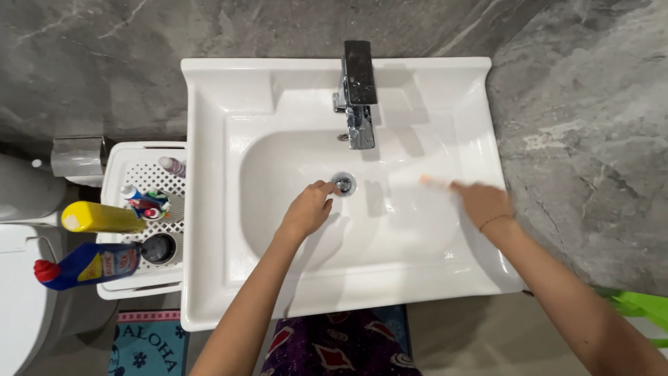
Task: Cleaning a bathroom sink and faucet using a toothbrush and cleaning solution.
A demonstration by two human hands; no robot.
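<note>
I look straight down into a white sink basin (pixel 292 278) with a chrome tap (pixel 358 94) at the back. My left hand (pixel 307 207) reaches into the bowl, fingertips bunched next to the metal drain (pixel 344 182); I cannot tell if it pinches anything. My right hand (pixel 481 202) lies over the basin's right slope, blurred, fingers stretched flat toward the left, holding nothing that I can make out.
A white perforated rack (pixel 139 157) stands left of the sink with several bottles, among them a yellow bottle (pixel 97 217) and a blue red-capped bottle (pixel 87 264). A toilet (pixel 21 278) is at far left. Grey stone walls surround. A blue mat (pixel 146 345) lies below.
</note>
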